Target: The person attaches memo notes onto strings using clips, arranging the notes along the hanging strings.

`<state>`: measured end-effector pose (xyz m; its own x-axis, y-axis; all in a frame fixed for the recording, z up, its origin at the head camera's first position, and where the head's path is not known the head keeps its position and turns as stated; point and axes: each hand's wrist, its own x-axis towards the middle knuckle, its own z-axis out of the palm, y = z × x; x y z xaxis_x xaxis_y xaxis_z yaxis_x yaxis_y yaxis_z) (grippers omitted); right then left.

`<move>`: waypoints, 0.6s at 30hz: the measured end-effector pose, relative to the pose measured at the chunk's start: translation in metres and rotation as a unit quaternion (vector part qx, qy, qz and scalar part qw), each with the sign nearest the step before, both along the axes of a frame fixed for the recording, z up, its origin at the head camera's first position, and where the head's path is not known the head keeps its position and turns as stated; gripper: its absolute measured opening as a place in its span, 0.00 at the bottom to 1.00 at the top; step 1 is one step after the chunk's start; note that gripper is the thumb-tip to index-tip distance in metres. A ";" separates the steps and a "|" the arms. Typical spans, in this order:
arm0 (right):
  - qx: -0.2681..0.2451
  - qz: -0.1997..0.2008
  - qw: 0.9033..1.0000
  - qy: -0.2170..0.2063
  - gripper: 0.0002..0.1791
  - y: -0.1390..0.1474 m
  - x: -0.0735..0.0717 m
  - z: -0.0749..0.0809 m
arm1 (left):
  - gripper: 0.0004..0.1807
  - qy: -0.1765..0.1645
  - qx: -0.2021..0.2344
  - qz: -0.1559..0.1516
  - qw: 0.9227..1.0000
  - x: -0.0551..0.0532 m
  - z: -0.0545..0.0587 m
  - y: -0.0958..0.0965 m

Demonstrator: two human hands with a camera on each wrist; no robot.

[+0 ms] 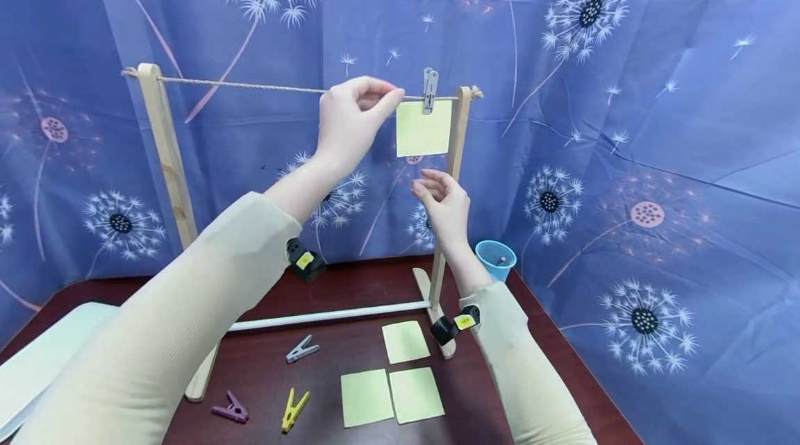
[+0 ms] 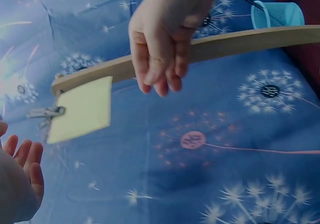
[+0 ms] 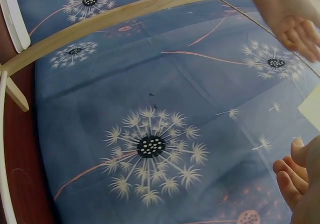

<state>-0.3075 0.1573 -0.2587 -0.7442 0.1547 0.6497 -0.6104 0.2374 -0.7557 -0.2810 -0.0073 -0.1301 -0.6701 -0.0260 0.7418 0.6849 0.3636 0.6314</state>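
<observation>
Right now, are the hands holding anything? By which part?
Nothing: left hand and right hand look empty. Gray clip holds the yellow note by its top edge.

Soft, even light brightens the blue dandelion-printed fabric curtain (image 1: 694, 105) in the head view, while the dimmer, softer wrist views bow the pale wooden posts (image 2: 240, 42) and whitish glare washes the left one's left edge.
</observation>
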 end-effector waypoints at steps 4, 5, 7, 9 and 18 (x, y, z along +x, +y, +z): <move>0.003 -0.002 1.000 -0.002 0.16 0.001 0.002 -0.012 | 0.15 -0.025 -0.005 0.006 1.000 0.003 -0.021 -0.012; 0.007 -0.004 1.000 -0.002 0.16 0.002 0.003 -0.016 | 0.15 -0.031 -0.006 0.008 0.999 0.004 -0.026 -0.015; 0.013 -0.006 1.000 -0.007 0.15 0.002 0.003 -0.023 | 0.15 -0.046 -0.007 0.008 0.999 0.005 -0.038 -0.022; 0.019 -0.003 1.000 -0.013 0.15 0.003 0.003 -0.031 | 0.15 -0.063 -0.016 0.005 0.998 0.005 -0.049 -0.030; 0.039 0.034 0.993 -0.108 0.17 0.014 0.010 -0.075 | 0.17 -0.215 -0.080 -0.064 0.971 0.011 -0.104 -0.061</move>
